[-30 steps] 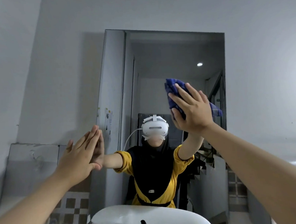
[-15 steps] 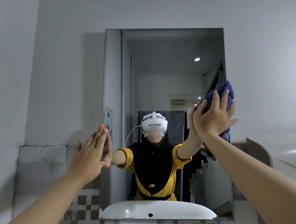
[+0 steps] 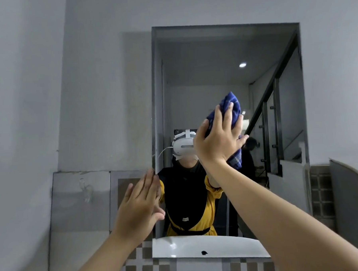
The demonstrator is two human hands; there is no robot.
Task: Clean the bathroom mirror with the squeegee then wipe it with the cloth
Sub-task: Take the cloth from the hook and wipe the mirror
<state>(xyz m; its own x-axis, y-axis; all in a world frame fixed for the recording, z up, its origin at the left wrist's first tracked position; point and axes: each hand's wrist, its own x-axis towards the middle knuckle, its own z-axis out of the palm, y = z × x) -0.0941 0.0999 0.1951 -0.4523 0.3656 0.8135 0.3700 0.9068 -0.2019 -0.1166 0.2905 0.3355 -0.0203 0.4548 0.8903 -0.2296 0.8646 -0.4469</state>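
Observation:
A tall rectangular mirror (image 3: 221, 50) hangs on the grey wall ahead. My right hand (image 3: 220, 141) presses a bunched blue checked cloth (image 3: 231, 107) flat against the glass near the mirror's middle. My left hand (image 3: 140, 205) is spread open with its fingers together, resting by the mirror's lower left edge. No squeegee is in view. The mirror reflects a person in a yellow and black top wearing a white headset.
A white sink rim (image 3: 211, 247) shows in the mirror's bottom. Brown and white checked tiles (image 3: 147, 267) run below the mirror. A grey panel with a clear hook (image 3: 85, 192) is on the left. A curved white fixture (image 3: 351, 198) stands at the right.
My right hand has swept the cloth from the mirror's right edge leftward to its middle. My left hand stays at the mirror's lower left edge. The camera has tilted up.

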